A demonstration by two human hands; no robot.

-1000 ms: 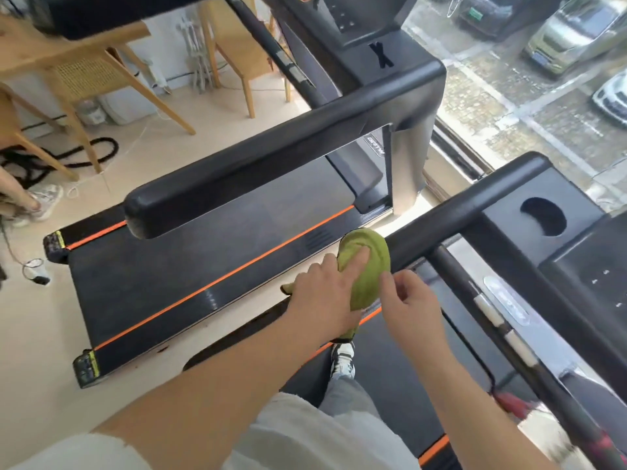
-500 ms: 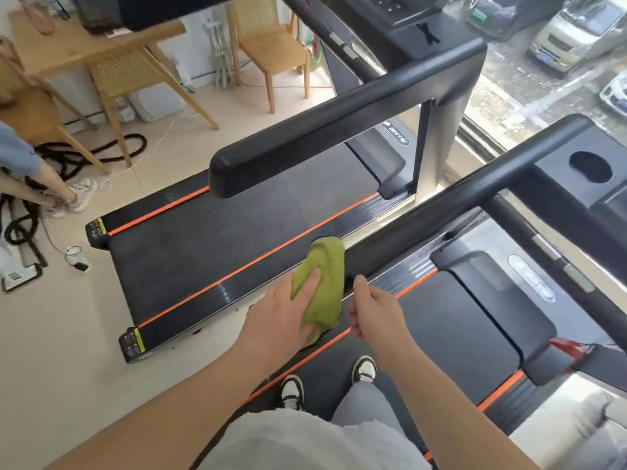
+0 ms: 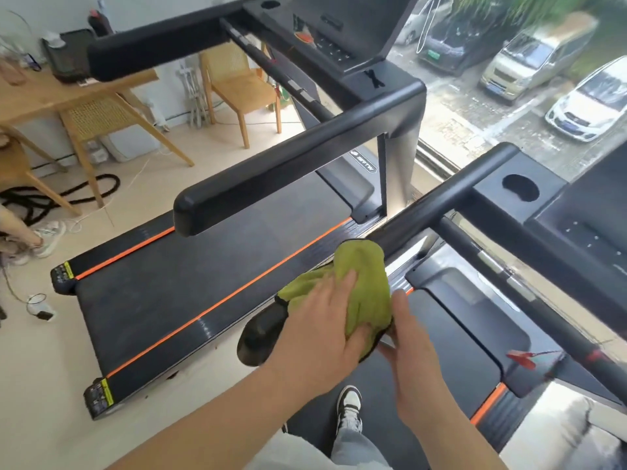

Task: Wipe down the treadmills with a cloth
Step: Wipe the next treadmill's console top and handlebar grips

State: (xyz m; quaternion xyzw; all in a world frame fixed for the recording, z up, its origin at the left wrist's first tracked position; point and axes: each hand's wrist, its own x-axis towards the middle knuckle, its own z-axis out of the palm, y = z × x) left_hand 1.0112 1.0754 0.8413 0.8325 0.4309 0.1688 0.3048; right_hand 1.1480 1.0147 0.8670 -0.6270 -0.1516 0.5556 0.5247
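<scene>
A green cloth (image 3: 366,279) is draped over the black left handrail (image 3: 437,201) of the treadmill I stand on. My left hand (image 3: 325,330) presses flat on the cloth from the left, fingers spread over it. My right hand (image 3: 410,337) pinches the cloth's lower right edge from the other side of the rail. The rail's rounded end (image 3: 258,337) sticks out just left of my left hand. A second treadmill (image 3: 190,283) with orange stripes stands to the left, its handrail (image 3: 285,171) above its belt.
The console with a cup holder (image 3: 519,188) lies at the right, with a red safety clip (image 3: 522,359) hanging below. A wooden table and chairs (image 3: 237,86) stand at the back left. Another person's foot (image 3: 47,235) and cables lie on the floor at left. A window overlooks parked cars.
Both hands and the cloth have slid along the handrail toward its near end, whose rounded tip now shows beside my left hand. The view has shifted.
</scene>
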